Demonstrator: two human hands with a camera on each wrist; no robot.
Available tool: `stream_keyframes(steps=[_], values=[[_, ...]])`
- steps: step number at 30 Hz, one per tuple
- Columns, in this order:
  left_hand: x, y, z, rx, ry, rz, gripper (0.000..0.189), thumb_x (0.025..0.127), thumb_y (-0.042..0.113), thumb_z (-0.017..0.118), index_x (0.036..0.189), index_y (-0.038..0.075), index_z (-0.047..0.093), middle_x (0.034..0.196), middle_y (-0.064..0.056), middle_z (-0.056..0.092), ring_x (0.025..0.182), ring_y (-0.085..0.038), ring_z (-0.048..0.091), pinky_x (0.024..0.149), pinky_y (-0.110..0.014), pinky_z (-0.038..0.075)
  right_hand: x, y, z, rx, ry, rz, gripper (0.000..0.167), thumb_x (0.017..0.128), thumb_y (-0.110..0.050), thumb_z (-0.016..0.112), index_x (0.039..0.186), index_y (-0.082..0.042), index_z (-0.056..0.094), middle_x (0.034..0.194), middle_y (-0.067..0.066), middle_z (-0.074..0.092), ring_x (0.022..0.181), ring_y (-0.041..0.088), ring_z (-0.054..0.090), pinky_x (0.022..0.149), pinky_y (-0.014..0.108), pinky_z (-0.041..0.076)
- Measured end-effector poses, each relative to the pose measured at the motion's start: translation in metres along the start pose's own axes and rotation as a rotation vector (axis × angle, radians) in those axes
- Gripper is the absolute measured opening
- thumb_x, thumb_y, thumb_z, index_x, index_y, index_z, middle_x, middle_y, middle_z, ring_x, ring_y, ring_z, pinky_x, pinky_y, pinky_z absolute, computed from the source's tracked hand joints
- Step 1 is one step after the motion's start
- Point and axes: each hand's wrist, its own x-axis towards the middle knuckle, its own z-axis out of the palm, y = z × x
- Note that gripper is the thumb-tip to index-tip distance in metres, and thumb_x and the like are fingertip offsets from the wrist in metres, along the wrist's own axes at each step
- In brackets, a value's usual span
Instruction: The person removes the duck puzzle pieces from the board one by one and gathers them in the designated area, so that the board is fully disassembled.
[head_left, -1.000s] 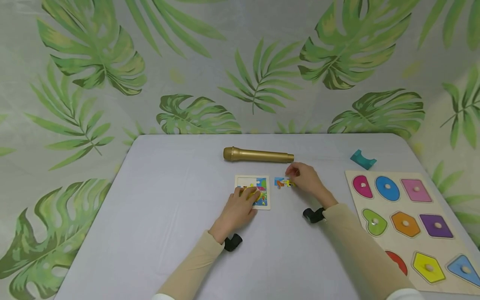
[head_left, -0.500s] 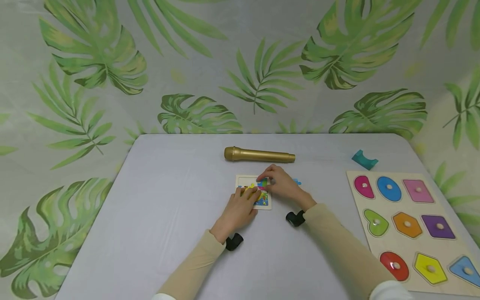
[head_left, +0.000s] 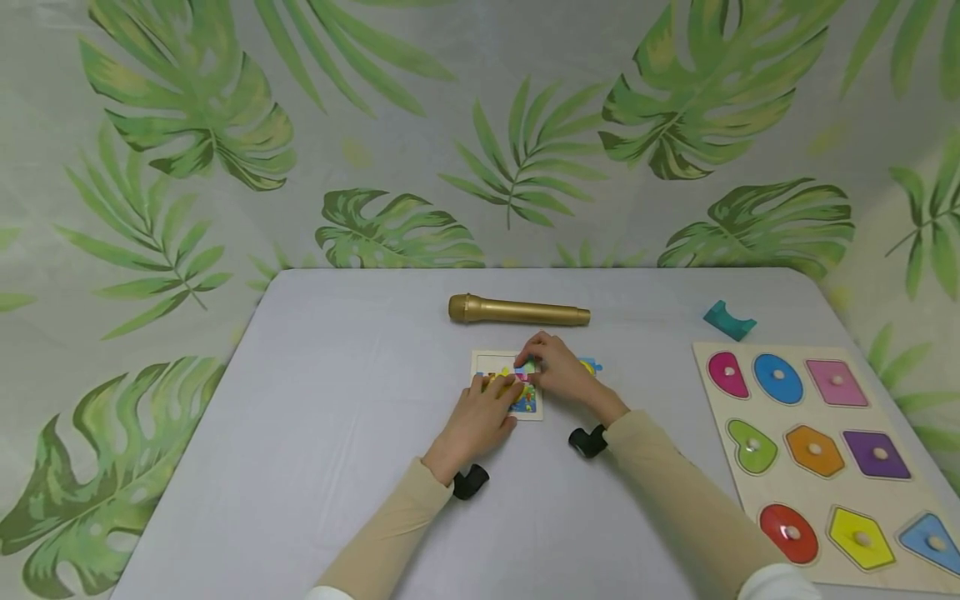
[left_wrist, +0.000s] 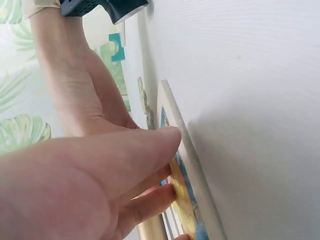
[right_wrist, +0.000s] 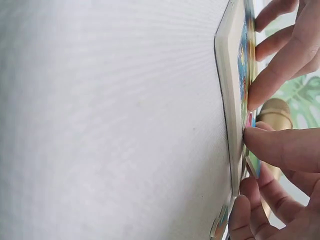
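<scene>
A small square jigsaw puzzle in a pale wooden frame (head_left: 531,416) lies flat on the table. My left hand (head_left: 472,418) rests its spread fingers on the assembled part, and in the left wrist view its thumb (left_wrist: 167,140) lies along the near rim. At the upper right corner of the frame, my right hand (head_left: 564,371) pinches a puzzle piece (right_wrist: 253,166) with green and blue on it. The right wrist view shows this piece tilted, one edge lifted off the frame. Loose puzzle pieces (head_left: 592,365) lie just right of the frame, partly hidden behind the right hand.
Behind the puzzle lies a gold toy microphone (head_left: 519,311). On the right is a wooden shape board (head_left: 783,412) with knobbed coloured shapes, a teal curved block (head_left: 729,320) beyond it. A leaf-print cloth (head_left: 405,125) hangs behind the white table (head_left: 337,375).
My right hand has moved left from the loose pieces to the frame's upper right corner, where a piece is now pinched and tilted. The left hand stays on the puzzle.
</scene>
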Motion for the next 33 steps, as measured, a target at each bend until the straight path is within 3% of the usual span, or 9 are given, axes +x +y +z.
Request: stream_keyframes(steps=[8, 16, 22, 28, 33], values=[[0.0, 0.001, 0.0, 0.026, -0.001, 0.002, 0.048, 0.093, 0.028, 0.063, 0.137, 0.013, 0.052, 0.139, -0.008, 0.048, 0.117, -0.036, 0.045, 0.085, -0.044, 0.048, 0.002, 0.0, 0.0, 0.006, 0.015, -0.007, 0.036, 0.084, 0.008, 0.062, 0.118, -0.003, 0.062, 0.108, 0.01, 0.056, 0.084, 0.021, 0.051, 0.076, 0.036, 0.045], [0.001, 0.002, 0.001, 0.024, -0.014, -0.007, 0.049, 0.093, 0.028, 0.063, 0.139, 0.013, 0.051, 0.139, -0.007, 0.048, 0.119, -0.036, 0.044, 0.087, -0.044, 0.047, 0.002, -0.001, 0.001, 0.004, 0.067, 0.012, 0.03, 0.082, 0.008, 0.065, 0.11, -0.004, 0.065, 0.104, 0.009, 0.059, 0.08, 0.02, 0.053, 0.073, 0.035, 0.046], [0.001, 0.001, 0.002, -0.009, -0.009, -0.008, 0.048, 0.093, 0.026, 0.063, 0.138, 0.012, 0.052, 0.139, -0.008, 0.048, 0.119, -0.037, 0.043, 0.088, -0.045, 0.047, 0.001, 0.004, -0.005, 0.182, 0.088, 0.087, 0.027, 0.083, 0.008, 0.063, 0.108, -0.003, 0.066, 0.099, 0.011, 0.061, 0.081, 0.022, 0.055, 0.074, 0.034, 0.047], [0.0, -0.002, 0.007, -0.016, 0.053, 0.025, 0.046, 0.093, 0.025, 0.063, 0.135, 0.01, 0.052, 0.136, -0.008, 0.049, 0.113, -0.035, 0.044, 0.082, -0.043, 0.047, -0.009, 0.013, -0.026, 0.387, 0.07, 0.157, 0.026, 0.088, 0.003, 0.061, 0.115, 0.003, 0.062, 0.103, 0.017, 0.06, 0.076, 0.024, 0.055, 0.061, 0.031, 0.048], [0.0, 0.002, 0.001, -0.007, 0.015, 0.005, 0.046, 0.093, 0.024, 0.063, 0.136, 0.011, 0.052, 0.137, -0.008, 0.049, 0.113, -0.034, 0.045, 0.083, -0.042, 0.048, -0.028, 0.017, -0.058, 0.415, 0.068, 0.243, 0.026, 0.089, 0.005, 0.058, 0.114, 0.01, 0.06, 0.108, 0.025, 0.059, 0.083, 0.028, 0.056, 0.07, 0.038, 0.049]])
